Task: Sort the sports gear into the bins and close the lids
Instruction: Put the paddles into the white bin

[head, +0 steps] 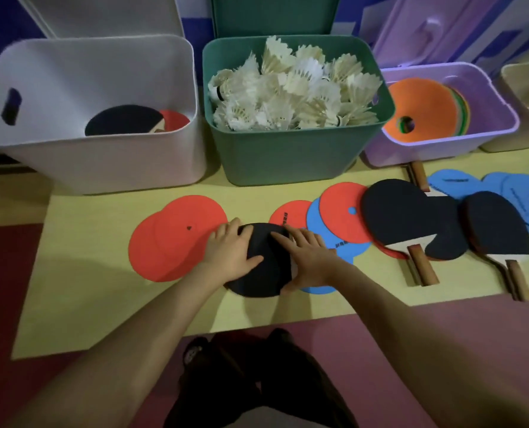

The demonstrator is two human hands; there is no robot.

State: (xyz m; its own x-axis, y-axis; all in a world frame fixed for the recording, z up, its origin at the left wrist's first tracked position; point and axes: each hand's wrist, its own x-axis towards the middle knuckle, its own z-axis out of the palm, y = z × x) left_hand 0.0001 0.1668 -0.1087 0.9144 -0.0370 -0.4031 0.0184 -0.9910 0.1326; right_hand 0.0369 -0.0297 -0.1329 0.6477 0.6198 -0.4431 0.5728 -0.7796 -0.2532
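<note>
Hands: left hand (230,253) lies flat, fingers straight, on black paddle (261,267); right hand (311,261) curls round its right edge.
Worktop (87,242): red discs (176,239) lie left of the paddle, more paddles (411,220) right.
Bins: white bin (102,162), green bin (287,156) heaped with shuttlecocks (294,91), purple bin (485,100) holding discs.

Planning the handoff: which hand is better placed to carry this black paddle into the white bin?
Left, probably. The left hand lies on the black paddle nearer the white bin, which stands to the left; the right hand would reach across.
</note>
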